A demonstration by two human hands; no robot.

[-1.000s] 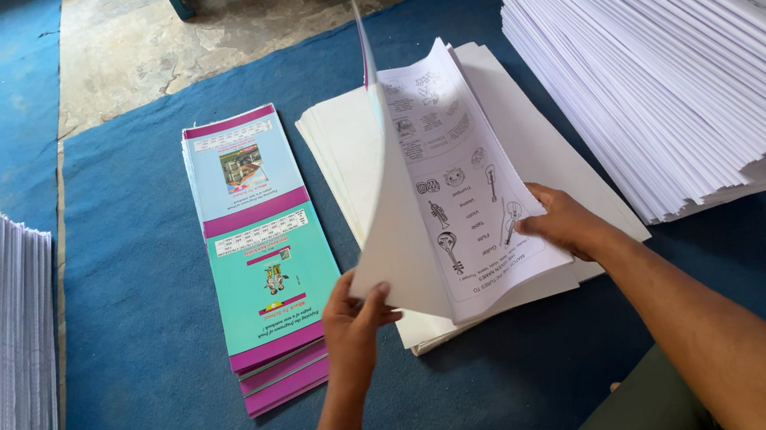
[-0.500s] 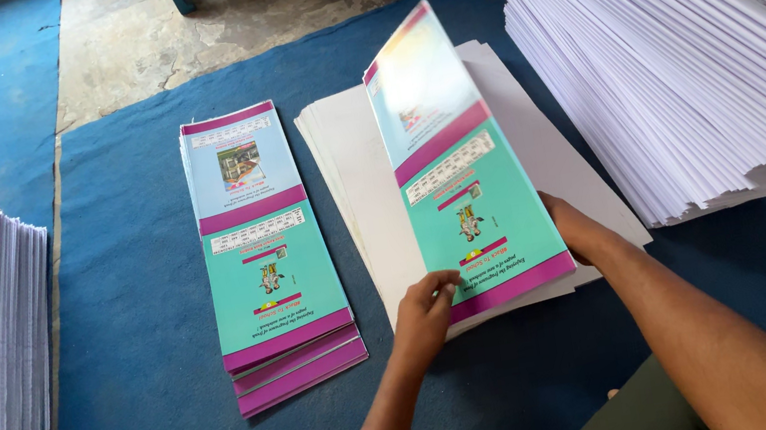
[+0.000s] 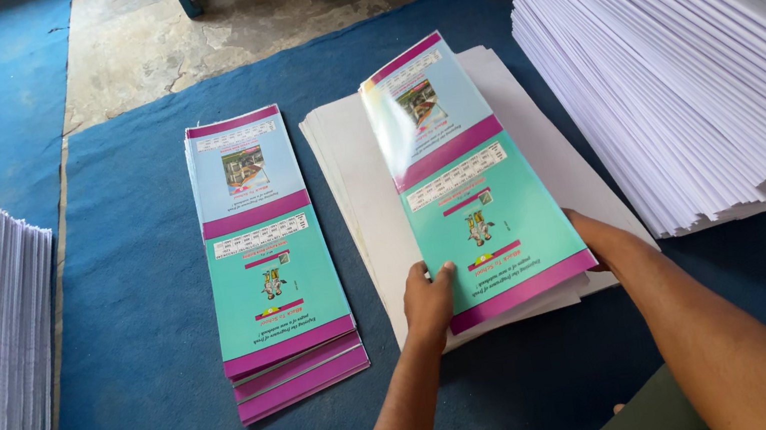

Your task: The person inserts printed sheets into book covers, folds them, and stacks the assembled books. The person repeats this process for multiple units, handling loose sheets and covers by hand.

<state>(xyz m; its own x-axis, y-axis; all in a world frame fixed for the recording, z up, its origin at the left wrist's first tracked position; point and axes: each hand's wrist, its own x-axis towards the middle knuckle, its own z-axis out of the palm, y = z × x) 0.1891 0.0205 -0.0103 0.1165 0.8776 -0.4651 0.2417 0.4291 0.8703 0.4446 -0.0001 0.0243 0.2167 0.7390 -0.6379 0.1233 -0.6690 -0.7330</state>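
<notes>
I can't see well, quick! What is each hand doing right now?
Left hand: fingers curled on the near left corner of the colourful booklet, holding it.
Right hand: gripping the booklet's near right edge, fingers mostly hidden beneath.

Booklet cover teal, pale blue, magenta bands; mat blue; sheets white.
</notes>
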